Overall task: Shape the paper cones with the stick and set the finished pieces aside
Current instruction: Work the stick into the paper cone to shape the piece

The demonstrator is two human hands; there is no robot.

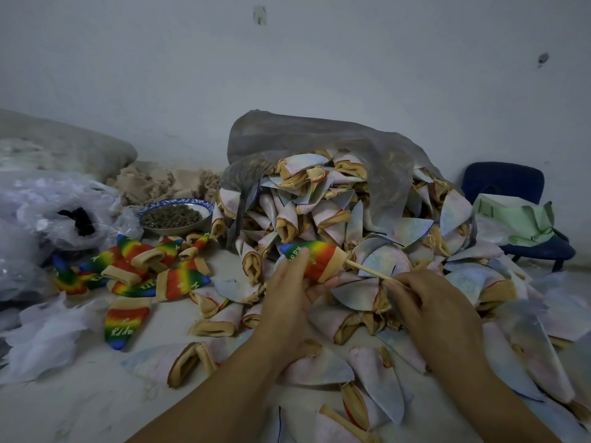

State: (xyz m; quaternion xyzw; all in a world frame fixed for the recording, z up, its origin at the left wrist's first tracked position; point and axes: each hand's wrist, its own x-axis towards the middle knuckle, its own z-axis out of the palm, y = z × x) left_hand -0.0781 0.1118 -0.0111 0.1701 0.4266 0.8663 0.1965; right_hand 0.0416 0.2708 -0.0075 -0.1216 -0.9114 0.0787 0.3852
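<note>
Pale, dusty floor (96, 401) stretches under your forearms, and just above it, in front of the heap, you hold one rainbow cone (319, 260). Its blue tip points left, and the colour runs through green, yellow and orange to red, ending in a tan cuff at the open end; white letters show near the tip. Your left hand (287, 295) grips the cone from below, fingers curled round its body. A thin, light wooden stick (367, 270) enters the tan opening, and your right hand (425, 302) pinches its other end. Behind and to the right, pale bluish-pink pieces (339, 215) with tan cuffs spill from a grey translucent bag (319, 139) and spread over the floor as far as your arms. Left of them lie other rainbow cones (144, 266), scattered flat, near a bowl (179, 203) with a blue-patterned rim that holds small dark bits. Crumpled clear plastic bags (48, 203) fill the far left. A dark blue chair (505, 183) stands against the white wall (287, 65), with pale green sheets (518, 219) on its seat.
</note>
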